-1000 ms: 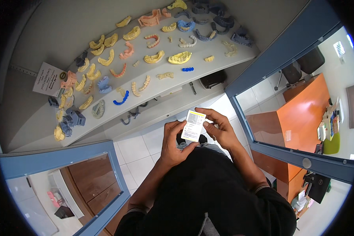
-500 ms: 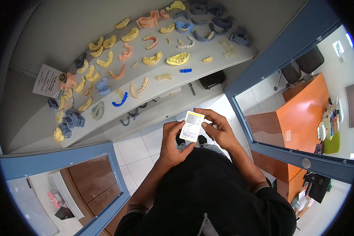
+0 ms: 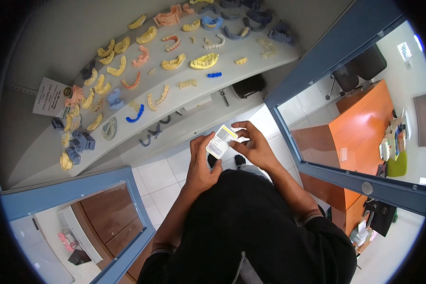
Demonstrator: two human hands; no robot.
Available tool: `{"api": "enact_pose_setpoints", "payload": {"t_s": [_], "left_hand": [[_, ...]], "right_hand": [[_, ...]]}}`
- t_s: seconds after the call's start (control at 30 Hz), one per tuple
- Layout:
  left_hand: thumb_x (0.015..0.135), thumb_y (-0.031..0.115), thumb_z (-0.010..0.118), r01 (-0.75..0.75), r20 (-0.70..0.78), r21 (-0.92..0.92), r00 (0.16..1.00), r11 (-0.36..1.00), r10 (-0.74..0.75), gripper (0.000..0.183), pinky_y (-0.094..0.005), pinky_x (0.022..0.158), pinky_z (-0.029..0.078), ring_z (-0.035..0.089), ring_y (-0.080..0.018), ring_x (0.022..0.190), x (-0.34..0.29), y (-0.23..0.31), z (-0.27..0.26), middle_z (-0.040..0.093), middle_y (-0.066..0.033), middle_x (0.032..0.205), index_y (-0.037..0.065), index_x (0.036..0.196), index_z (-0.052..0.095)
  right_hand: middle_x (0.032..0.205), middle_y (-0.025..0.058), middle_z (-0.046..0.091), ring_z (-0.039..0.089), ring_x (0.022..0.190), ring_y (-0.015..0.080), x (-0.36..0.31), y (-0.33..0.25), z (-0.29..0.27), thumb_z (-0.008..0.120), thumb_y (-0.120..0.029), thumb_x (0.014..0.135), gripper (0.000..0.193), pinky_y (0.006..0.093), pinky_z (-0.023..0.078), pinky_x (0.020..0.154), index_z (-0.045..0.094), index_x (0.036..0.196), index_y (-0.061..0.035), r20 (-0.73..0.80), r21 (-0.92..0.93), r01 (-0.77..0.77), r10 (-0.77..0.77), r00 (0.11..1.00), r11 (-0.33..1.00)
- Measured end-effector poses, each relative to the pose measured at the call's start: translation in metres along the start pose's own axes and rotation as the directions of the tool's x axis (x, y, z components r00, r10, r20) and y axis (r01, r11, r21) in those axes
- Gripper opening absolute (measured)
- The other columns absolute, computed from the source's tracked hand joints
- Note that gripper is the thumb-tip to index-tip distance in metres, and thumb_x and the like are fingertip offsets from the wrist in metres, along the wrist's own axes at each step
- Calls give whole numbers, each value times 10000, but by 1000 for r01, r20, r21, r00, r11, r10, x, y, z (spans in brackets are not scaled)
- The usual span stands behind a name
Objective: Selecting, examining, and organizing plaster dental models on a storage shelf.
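Observation:
Between my two hands, in front of my chest, is a small white printed box (image 3: 221,141) with a yellow band along its edge. Its printed face points up toward me, tilted. My left hand (image 3: 201,166) holds it along the left side, fingers behind and thumb near its lower end. At the upper right corner, my right hand (image 3: 254,147) pinches it between thumb and forefinger. Beyond the hands, a grey cabinet shelf (image 3: 142,120) carries many dental models, among them a bright yellow model (image 3: 205,61) and a blue arch piece (image 3: 136,114).
Blue-framed glass doors stand swung wide, the left door (image 3: 71,189) and the right door (image 3: 317,165). A lower shelf holds a black tray (image 3: 249,86) and dark arch pieces (image 3: 154,132). A printed sign (image 3: 52,97) leans at the upper shelf's left. An orange desk (image 3: 359,128) shows through the right door's glass.
Both hands and the box have shifted slightly left and away from my body. The box has turned clockwise, and my right fingers have moved over its upper right corner.

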State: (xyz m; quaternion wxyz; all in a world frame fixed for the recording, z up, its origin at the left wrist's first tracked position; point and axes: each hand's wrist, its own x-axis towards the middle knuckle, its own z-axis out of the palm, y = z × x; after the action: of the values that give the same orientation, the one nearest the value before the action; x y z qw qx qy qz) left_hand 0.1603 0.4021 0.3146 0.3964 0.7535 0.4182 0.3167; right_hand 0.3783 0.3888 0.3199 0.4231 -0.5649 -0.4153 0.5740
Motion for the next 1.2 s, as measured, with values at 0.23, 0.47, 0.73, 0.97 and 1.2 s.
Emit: {"api": "enact_pose_setpoints", "payload": {"t_s": [0.23,0.47,0.73,0.97,1.2], "left_hand": [[797,-116,615,83,-1,17,997,996,-83,826,-478,1154,408,456,-431,1373,-7,-2,-5,414,-231,1424,78,1569,394],[857,20,750,193,-71,83,980,978,-187,863,-476,1160,404,419,-439,1417,-20,-1,-5,363,-245,1509,74,1603,319],[891,57,744,248,-25,51,969,967,-247,891,-520,1112,471,440,-419,1428,-35,-8,-4,338,-225,1593,102,1638,262],[914,66,724,399,-3,28,917,916,-399,906,-539,1118,467,459,-444,1428,-37,-2,-12,343,-279,1606,124,1662,216],[927,83,717,423,21,20,906,906,-423,898,-546,1109,471,468,-451,1421,-34,-5,-12,366,-312,1579,134,1665,206]], "right_hand": [[923,84,707,651,826,139,16,19,-2,788,-152,924,337,282,513,782,642,1181,11,171,-212,-90,127,977,973],[916,158,779,722,832,205,66,86,0,742,-111,881,203,362,526,771,607,1000,-17,45,-261,-12,25,999,965],[941,227,759,747,900,405,176,126,11,777,-347,851,452,494,581,812,577,1084,-14,-352,-565,-76,-157,923,822],[1050,273,737,725,1004,466,225,121,19,693,-313,881,538,563,582,886,489,1290,-29,-355,-704,-189,-108,929,685],[1124,248,720,730,1036,426,242,129,21,737,-384,884,643,526,596,875,460,1355,-46,-339,-738,-225,-62,939,636]]}}
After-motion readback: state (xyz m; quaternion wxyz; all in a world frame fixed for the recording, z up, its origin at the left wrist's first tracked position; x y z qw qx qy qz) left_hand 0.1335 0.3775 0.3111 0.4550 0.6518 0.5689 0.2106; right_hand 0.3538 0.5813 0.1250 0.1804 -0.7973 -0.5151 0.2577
